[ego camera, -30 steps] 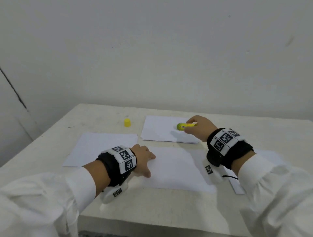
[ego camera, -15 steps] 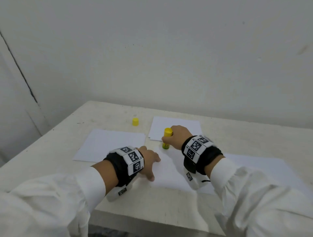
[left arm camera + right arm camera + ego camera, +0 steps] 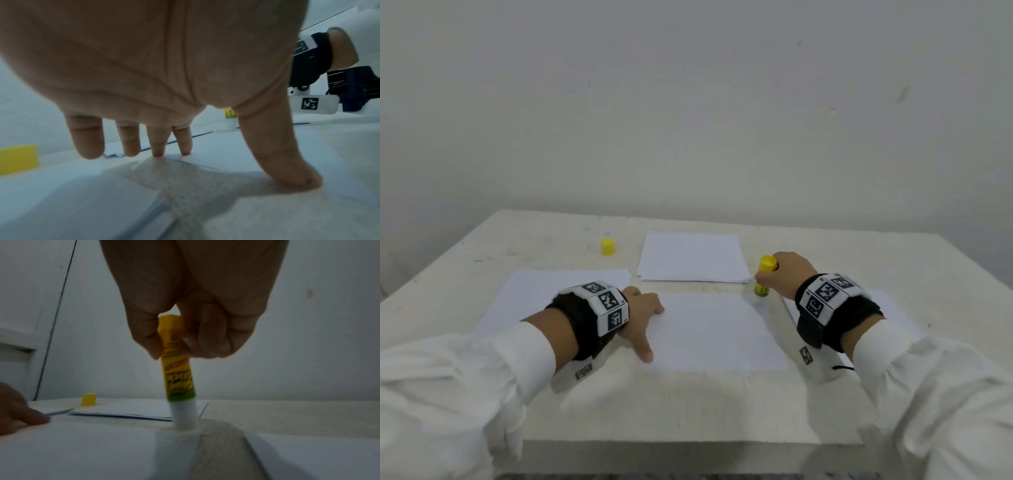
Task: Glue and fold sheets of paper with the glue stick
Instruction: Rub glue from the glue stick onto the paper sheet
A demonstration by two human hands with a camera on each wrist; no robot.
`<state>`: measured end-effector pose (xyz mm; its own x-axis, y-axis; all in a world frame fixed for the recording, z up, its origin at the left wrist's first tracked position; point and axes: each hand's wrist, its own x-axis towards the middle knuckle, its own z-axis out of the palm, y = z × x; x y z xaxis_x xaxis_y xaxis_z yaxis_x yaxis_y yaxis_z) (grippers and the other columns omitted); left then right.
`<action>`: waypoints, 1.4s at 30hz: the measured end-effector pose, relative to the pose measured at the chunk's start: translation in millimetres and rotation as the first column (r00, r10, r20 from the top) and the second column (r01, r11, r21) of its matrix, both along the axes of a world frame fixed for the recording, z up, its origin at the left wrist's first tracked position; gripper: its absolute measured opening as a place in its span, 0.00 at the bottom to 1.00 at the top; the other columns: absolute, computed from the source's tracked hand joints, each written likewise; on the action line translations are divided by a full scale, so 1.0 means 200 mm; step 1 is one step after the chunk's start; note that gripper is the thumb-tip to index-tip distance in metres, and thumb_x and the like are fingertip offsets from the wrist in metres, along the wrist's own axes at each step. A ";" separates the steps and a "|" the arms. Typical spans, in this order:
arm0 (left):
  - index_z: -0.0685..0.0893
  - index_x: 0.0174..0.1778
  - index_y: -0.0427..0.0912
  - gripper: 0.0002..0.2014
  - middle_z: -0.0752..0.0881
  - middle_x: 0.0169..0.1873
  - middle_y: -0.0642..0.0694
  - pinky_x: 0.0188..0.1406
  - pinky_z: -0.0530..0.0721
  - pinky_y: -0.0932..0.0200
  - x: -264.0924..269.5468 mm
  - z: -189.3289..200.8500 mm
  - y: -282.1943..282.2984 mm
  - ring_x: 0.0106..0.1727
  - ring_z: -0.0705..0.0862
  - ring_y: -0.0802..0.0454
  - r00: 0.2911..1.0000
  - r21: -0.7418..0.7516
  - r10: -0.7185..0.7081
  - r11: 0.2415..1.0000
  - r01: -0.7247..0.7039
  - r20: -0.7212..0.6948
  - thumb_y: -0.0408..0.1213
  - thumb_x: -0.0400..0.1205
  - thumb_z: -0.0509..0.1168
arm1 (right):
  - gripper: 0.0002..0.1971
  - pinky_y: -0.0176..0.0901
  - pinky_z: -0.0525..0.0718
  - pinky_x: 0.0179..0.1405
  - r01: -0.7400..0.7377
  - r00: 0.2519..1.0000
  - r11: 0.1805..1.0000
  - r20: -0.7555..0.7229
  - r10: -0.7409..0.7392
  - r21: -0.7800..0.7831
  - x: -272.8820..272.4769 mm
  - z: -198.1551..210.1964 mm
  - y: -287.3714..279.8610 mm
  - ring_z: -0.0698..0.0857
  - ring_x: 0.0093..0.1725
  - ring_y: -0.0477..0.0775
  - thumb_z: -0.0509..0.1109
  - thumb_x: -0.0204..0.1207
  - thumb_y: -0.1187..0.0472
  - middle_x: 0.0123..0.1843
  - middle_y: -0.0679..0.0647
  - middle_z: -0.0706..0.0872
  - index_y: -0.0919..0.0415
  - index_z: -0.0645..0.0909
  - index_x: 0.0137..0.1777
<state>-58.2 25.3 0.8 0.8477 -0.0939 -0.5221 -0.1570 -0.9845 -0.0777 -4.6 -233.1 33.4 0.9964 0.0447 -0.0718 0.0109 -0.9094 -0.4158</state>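
Observation:
A white sheet [image 3: 715, 332] lies flat in front of me on the table. My left hand [image 3: 643, 318] presses its left edge, fingers [image 3: 127, 142] spread and straight, thumb [image 3: 287, 162] down on the paper. My right hand [image 3: 789, 274] grips the yellow and green glue stick [image 3: 764, 275] upright, thumb and fingers curled round its upper half [image 3: 174, 344]. Its white glue tip [image 3: 184, 417] touches the sheet's far right corner. The yellow cap [image 3: 608, 247] stands apart at the back left.
A stack of white sheets [image 3: 691, 257] lies behind the working sheet. Another sheet [image 3: 541, 291] lies to the left under my left wrist, and one [image 3: 887, 301] to the right under my right forearm. A pale wall rises behind the table [image 3: 688, 404].
My right hand carried the glue stick from the sheet's far left corner to its far right corner, keeping it upright. A second ago it held the stick lying over the back stack. The left hand stayed put.

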 end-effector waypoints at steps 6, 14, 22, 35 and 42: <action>0.44 0.82 0.59 0.63 0.55 0.81 0.44 0.77 0.61 0.42 0.00 0.02 0.05 0.80 0.60 0.38 0.997 -0.018 0.076 0.997 -0.076 -0.033 0.66 0.58 0.77 | 0.11 0.42 0.68 0.31 -0.179 0.983 0.945 0.095 0.159 0.275 -0.07 0.08 0.28 0.73 0.33 0.52 0.69 0.72 0.58 0.32 0.52 0.74 0.60 0.71 0.34; 0.50 0.80 0.57 0.61 0.62 0.75 0.44 0.74 0.68 0.41 -0.01 0.02 0.05 0.75 0.66 0.37 0.999 0.025 0.047 0.999 -0.046 -0.020 0.67 0.55 0.78 | 0.18 0.41 0.64 0.26 -0.435 0.899 0.900 -0.049 0.435 0.007 -0.08 -0.02 0.70 0.70 0.30 0.50 0.68 0.73 0.52 0.30 0.50 0.70 0.57 0.65 0.29; 0.46 0.80 0.66 0.65 0.53 0.82 0.41 0.76 0.62 0.36 -0.01 0.03 0.03 0.82 0.54 0.37 0.998 0.072 0.043 0.997 -0.039 -0.051 0.72 0.50 0.76 | 0.16 0.39 0.69 0.29 -0.507 0.854 0.859 -0.087 0.512 0.072 -0.21 -0.03 0.64 0.73 0.31 0.48 0.69 0.72 0.51 0.30 0.50 0.74 0.57 0.69 0.29; 0.37 0.84 0.45 0.61 0.45 0.84 0.43 0.78 0.56 0.47 -0.05 0.09 -0.08 0.84 0.49 0.42 0.997 0.112 0.029 0.994 -0.021 -0.078 0.54 0.70 0.77 | 0.15 0.41 0.71 0.33 -0.510 0.848 0.857 -0.123 0.515 0.072 -0.43 -0.01 0.41 0.73 0.32 0.48 0.71 0.72 0.54 0.31 0.48 0.74 0.56 0.69 0.30; 0.37 0.84 0.44 0.61 0.44 0.84 0.43 0.78 0.56 0.48 -0.06 0.11 -0.09 0.84 0.49 0.43 0.996 0.145 0.007 0.989 0.005 -0.086 0.54 0.70 0.77 | 0.13 0.39 0.70 0.31 -0.361 0.921 0.931 -0.132 0.366 0.056 -0.44 0.01 0.08 0.72 0.32 0.48 0.70 0.72 0.55 0.33 0.50 0.75 0.58 0.72 0.33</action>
